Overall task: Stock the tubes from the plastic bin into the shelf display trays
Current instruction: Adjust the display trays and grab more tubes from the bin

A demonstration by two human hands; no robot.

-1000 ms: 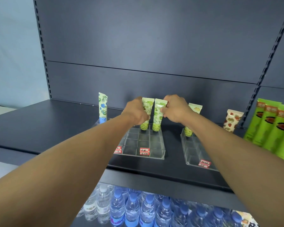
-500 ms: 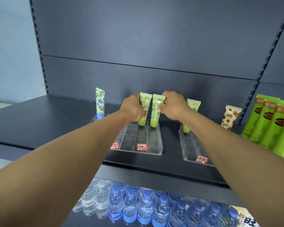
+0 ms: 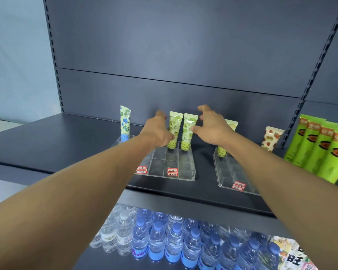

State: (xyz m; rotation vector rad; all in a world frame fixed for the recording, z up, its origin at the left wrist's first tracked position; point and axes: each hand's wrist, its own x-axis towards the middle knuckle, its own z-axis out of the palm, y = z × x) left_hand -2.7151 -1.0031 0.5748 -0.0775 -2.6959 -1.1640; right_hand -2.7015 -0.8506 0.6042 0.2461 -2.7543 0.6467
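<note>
Dark shelving is faced, and two green tubes (image 3: pixel 181 131), upright between spread fingers (image 3: pixel 200 118), could be toppled if clipped.

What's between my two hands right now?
In the head view, two green tubes stand side by side in the left tray, between the left hand and right hand.

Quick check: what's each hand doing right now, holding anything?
Left hand: open, fingers beside the left green tube, gripping nothing.
Right hand: open, fingers spread by the right green tube, holding nothing.
</note>
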